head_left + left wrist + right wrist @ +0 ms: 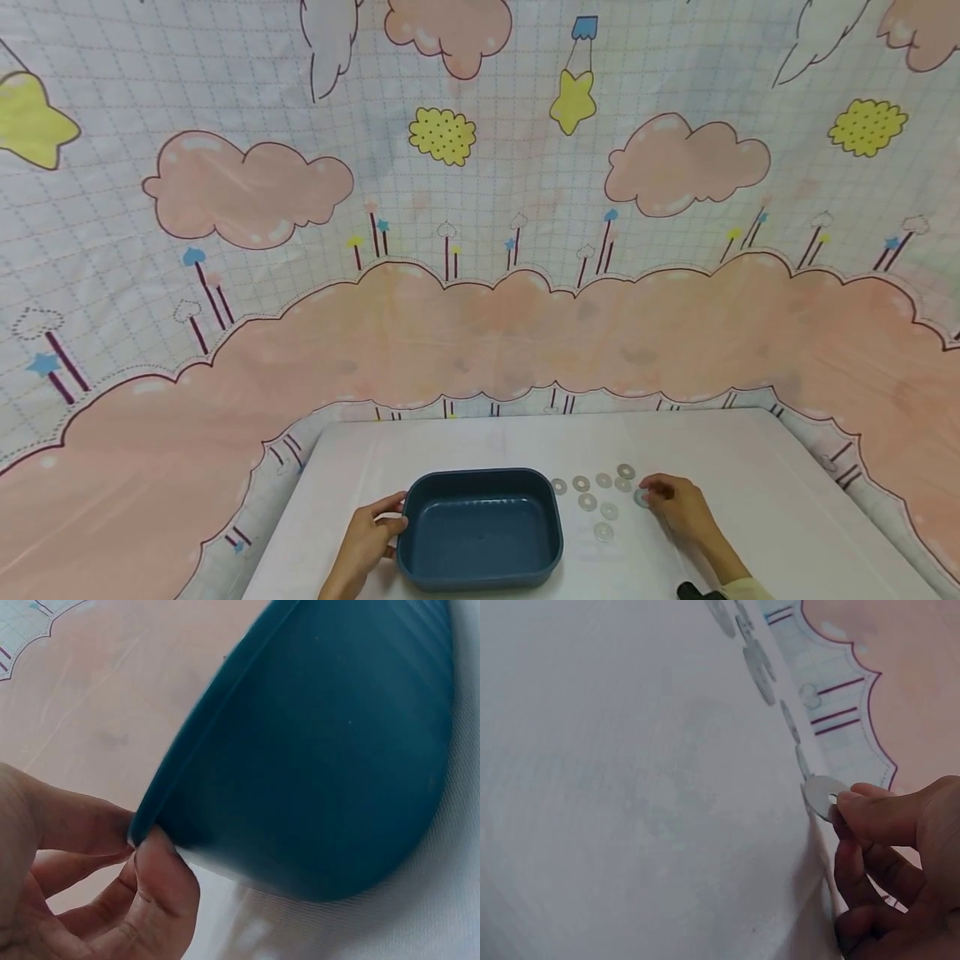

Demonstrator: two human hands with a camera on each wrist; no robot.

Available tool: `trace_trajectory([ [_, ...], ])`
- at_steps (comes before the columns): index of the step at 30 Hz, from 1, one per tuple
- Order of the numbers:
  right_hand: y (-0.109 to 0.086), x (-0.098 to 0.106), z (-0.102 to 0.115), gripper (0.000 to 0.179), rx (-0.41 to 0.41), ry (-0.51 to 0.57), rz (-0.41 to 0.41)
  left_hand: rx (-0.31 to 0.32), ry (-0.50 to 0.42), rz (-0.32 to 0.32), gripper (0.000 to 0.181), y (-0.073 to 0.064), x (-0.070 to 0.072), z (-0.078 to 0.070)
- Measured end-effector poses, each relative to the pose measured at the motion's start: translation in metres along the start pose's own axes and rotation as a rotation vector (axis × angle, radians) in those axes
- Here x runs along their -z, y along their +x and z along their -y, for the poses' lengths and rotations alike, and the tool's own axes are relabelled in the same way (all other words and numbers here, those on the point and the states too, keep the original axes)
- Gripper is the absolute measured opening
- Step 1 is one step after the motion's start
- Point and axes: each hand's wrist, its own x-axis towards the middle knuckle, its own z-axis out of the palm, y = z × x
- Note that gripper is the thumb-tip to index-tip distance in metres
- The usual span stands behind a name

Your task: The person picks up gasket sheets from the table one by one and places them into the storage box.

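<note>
A dark blue rectangular basin [480,575] stands on the white table. My left hand [366,537] pinches its left rim between thumb and fingers; the left wrist view shows the thumb [169,881] against the basin's outer wall [315,765]. To the right of the basin, my right hand [681,508] holds a flat metal washer [823,796] by its edge, thumb on one face near the centre hole. Several similar washers [587,502] lie flat between the basin and my right hand. The basin's inside shows only its bare floor.
The white-covered table [810,517] ends at a patterned cloth backdrop [525,333] with clouds and stars. A small black object [697,592] shows at the bottom edge near my right sleeve [746,590].
</note>
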Motion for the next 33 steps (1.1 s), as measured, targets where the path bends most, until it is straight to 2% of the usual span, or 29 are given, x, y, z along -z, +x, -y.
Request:
trace_trajectory([
  [5,0.000,0.002,0.010,0.013,0.007,0.036,-0.013,-0.001,-0.010,0.005,0.050,0.000,0.000,-0.002],
  [12,0.002,0.003,0.028,0.016,-0.018,0.211,0.013,0.001,-0.022,0.000,0.050,-0.001,0.000,-0.002],
  [22,0.000,0.004,0.062,0.018,-0.001,0.377,0.057,0.009,-0.006,0.002,0.050,0.000,0.001,0.001],
  [33,-0.001,0.000,0.092,0.017,0.035,0.418,0.136,0.010,-0.021,0.001,0.050,-0.003,0.001,0.000],
])
